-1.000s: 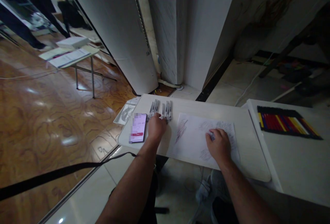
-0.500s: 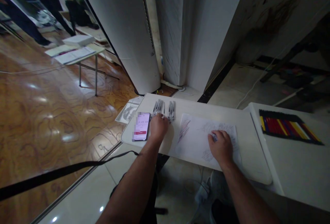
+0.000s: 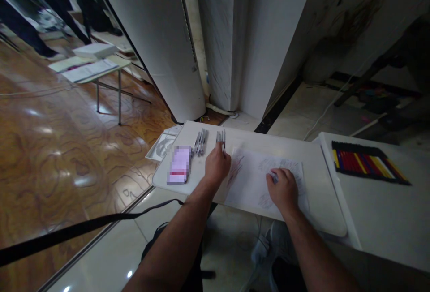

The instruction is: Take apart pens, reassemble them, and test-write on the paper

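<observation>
My left hand (image 3: 217,164) is over the small white table (image 3: 248,137), its fingers closed on a clear pen (image 3: 224,135) in the right-hand bunch. Just left of it, several more clear pens (image 3: 200,142) lie side by side. A phone (image 3: 179,164) with a lit, blurred screen rests at the table's left end. My right hand (image 3: 285,191) lies on a white sheet of paper (image 3: 247,184) with scribbled strokes. Its fingers curl round a small bluish-grey thing (image 3: 274,177), too hidden to name.
On a white surface to the right lies a black roll case (image 3: 369,162) of coloured sticks. Pictures on paper (image 3: 163,145) show past the table's left edge. A black strap (image 3: 101,218) crosses at lower left. Farther off stand a folding table (image 3: 90,75) and people's legs (image 3: 63,7).
My left hand has moved right, from the left bunch of pens to the right bunch. My right hand stays in place on the paper. The view has shifted slightly.
</observation>
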`<act>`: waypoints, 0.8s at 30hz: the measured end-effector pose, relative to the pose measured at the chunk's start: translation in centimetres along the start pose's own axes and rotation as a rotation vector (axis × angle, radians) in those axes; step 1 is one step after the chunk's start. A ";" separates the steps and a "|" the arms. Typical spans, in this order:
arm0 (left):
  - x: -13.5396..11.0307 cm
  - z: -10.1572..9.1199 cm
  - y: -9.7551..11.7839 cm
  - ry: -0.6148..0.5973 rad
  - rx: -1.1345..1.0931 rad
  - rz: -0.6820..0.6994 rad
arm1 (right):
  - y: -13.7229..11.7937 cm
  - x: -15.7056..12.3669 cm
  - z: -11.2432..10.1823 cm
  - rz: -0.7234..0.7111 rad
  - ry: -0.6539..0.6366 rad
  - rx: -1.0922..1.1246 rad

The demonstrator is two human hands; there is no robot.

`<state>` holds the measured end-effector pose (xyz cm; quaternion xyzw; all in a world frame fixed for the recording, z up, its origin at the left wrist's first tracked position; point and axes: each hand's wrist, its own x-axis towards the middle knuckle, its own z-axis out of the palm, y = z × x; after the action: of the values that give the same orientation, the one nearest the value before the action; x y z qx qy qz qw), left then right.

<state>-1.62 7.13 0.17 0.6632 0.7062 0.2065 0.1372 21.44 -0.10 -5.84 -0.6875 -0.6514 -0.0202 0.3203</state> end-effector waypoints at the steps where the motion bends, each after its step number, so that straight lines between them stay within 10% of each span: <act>1: 0.0 0.1 0.1 0.006 -0.010 0.048 | 0.0 0.0 0.0 0.004 -0.003 0.001; 24: 1.9 0.7 -1.9 -0.020 0.207 0.064 | -0.4 0.1 -0.4 -0.004 -0.012 -0.004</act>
<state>-3.17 9.06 -1.18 0.6980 0.7008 0.1302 0.0684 21.25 -0.22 -5.30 -0.6869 -0.6548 -0.0180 0.3148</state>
